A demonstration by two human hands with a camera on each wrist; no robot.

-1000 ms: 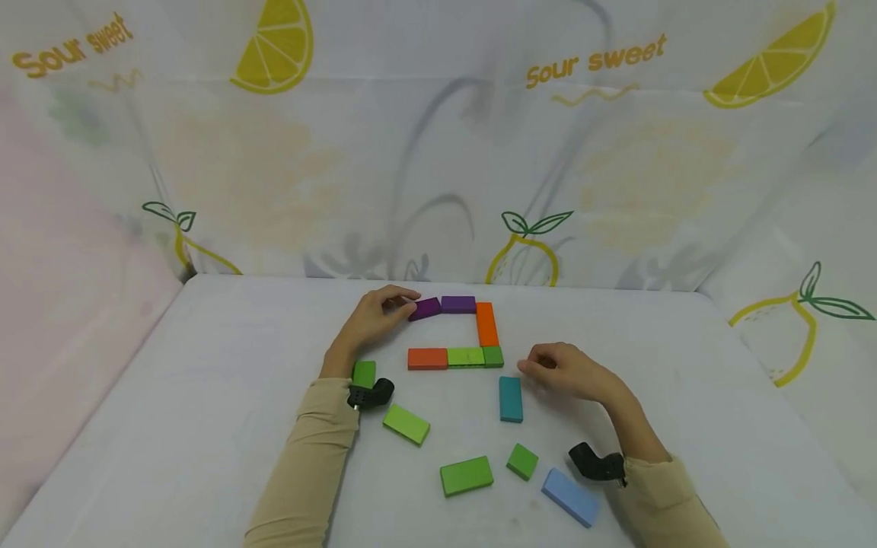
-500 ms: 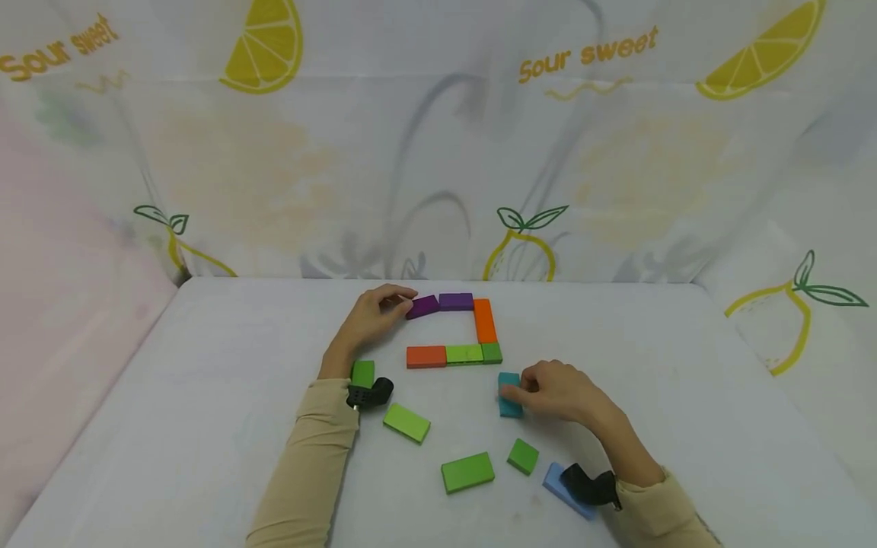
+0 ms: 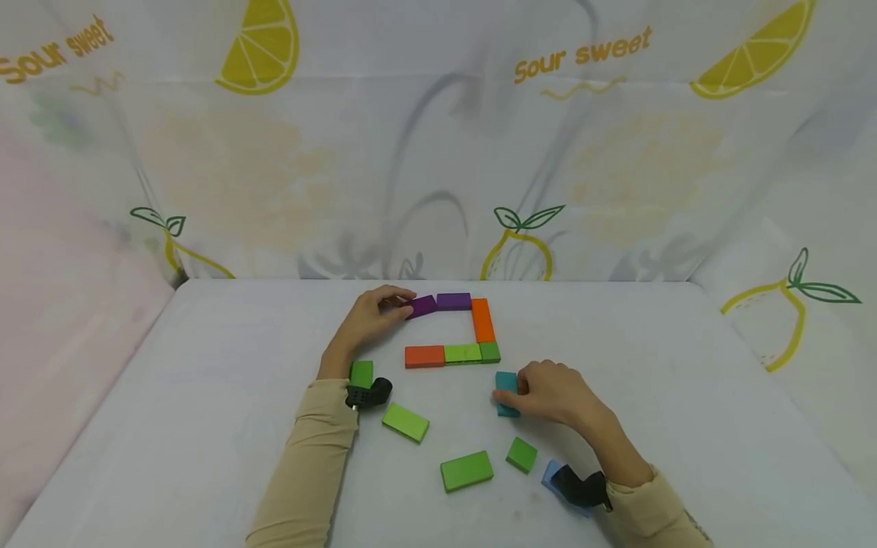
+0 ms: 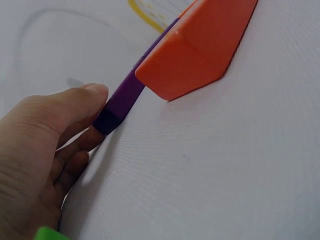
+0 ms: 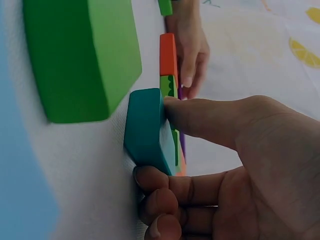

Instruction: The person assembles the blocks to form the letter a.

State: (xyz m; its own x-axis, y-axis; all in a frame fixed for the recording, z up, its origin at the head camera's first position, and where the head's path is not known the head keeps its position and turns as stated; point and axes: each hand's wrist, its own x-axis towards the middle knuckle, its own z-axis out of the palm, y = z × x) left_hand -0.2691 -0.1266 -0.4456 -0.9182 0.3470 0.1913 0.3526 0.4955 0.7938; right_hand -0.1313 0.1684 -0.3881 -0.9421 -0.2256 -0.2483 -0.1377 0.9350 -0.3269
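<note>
Backed by pale cloth (image 3: 384, 137) behind white table (image 3: 226, 426). Printed w/ 2 yellow lemon slices (image 3: 263, 53) up top + orange "Sour sweet" lettering (image 3: 585, 55) twice, then 3 outlined lemons (image 3: 517, 255) w/ green leaves (image 3: 541, 218) lower down. Pinkish at far L. Marked w/ faint grey leafy shapes (image 3: 348, 259) & pale orange blotches (image 3: 644, 164).

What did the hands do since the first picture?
The right hand moved left and closer to the person, and now holds the teal block between thumb and fingers. The left hand stayed at the dark purple block, and no block visibly moved.
</note>
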